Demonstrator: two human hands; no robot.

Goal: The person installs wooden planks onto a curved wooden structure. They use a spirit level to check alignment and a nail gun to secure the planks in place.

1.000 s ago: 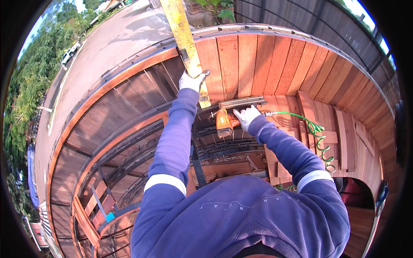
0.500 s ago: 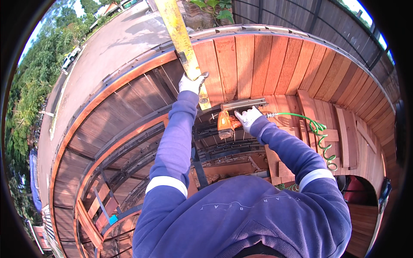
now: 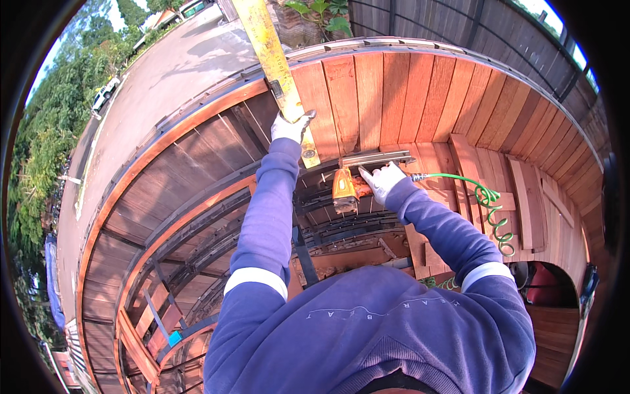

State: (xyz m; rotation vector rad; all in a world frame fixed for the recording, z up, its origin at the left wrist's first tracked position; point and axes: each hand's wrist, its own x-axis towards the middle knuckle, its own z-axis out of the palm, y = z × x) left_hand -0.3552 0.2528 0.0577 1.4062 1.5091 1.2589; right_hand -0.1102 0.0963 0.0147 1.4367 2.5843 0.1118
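My left hand (image 3: 291, 127), in a pale glove, is closed round a long yellow spirit level (image 3: 266, 49). The level lies across the curved wooden wall, its lower end below my hand and its upper end past the wall's top rim. To the right, my gloved right hand (image 3: 383, 181) grips the handle of an orange and black nail gun (image 3: 344, 190) with a long metal magazine (image 3: 374, 158). A coiled green air hose (image 3: 489, 197) runs from the gun's connector. The nail gun sits just right of the level's lower end, over dark curved framing (image 3: 315, 199).
Reddish planks (image 3: 367, 92) line the curved wall, with loose boards (image 3: 528, 203) resting at the right. Curved frame ribs (image 3: 197, 223) with gaps between them fill the left and below. Beyond the rim lie a paved road (image 3: 151, 85) and a dark fence (image 3: 453, 26).
The view has shifted very slightly. My left hand keeps its hold on the spirit level, and the nail gun in my right hand has barely moved.
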